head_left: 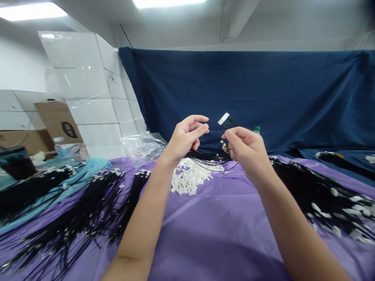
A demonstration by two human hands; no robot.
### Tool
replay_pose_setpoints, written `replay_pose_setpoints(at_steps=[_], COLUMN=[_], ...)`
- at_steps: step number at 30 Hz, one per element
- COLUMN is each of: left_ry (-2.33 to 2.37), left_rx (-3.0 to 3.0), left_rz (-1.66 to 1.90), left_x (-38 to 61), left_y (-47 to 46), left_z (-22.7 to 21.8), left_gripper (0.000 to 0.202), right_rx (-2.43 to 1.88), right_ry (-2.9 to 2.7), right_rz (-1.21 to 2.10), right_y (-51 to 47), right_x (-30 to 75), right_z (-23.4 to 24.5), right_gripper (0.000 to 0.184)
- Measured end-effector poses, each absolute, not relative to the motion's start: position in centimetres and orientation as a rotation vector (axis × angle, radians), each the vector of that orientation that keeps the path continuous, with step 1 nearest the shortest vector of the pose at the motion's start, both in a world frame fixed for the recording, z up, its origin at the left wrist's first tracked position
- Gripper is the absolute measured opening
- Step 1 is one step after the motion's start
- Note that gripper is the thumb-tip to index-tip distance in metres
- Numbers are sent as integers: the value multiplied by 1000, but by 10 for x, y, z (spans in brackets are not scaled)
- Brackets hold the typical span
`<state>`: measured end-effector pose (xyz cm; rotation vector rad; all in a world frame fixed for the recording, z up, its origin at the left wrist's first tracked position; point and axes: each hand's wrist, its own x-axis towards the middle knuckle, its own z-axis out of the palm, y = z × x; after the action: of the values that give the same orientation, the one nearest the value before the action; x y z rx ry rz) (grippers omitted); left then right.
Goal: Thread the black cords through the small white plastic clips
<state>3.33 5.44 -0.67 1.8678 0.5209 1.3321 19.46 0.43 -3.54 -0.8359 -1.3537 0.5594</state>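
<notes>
My right hand [247, 150] pinches thin black wires between thumb and fingers. Just above the fingertips, a white connector [224, 118] sits tilted on the end of these wires. Facing it from the left, my left hand [187, 134] has its index finger and thumb apart, with a gap from the connector and nothing visible between the tips. Its lower fingers are curled and partly hidden. Below and between the hands lies a heap of small white plastic pieces [190, 177]. Dark wires [205, 156] loop across behind the heap.
Bundles of black cables [88, 207] with white ends lie left on the purple cloth [222, 226]; another cable pile [316, 191] lies right. Crumpled clear plastic [143, 146] lies behind my left arm. White boxes [88, 89], a cardboard box [60, 121] and a dark cup [17, 162] stand left.
</notes>
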Motion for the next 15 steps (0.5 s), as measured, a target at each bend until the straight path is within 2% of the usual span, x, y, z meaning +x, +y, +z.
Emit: replay_pose_setpoints(at_steps=[6,15], left_ry=[774,1040], left_rx=[1899,1836], left_rz=[1288,1479], left_x=[22,-11], left_y=[72,100], left_z=[-10,-9], left_gripper=[31,25], right_rx=[-748,-789], right_ry=[-1117,-939], right_rz=[715,500], right_y=[9,-1], right_x=[217,282], right_z=[-26,-9], right_gripper=[12,6])
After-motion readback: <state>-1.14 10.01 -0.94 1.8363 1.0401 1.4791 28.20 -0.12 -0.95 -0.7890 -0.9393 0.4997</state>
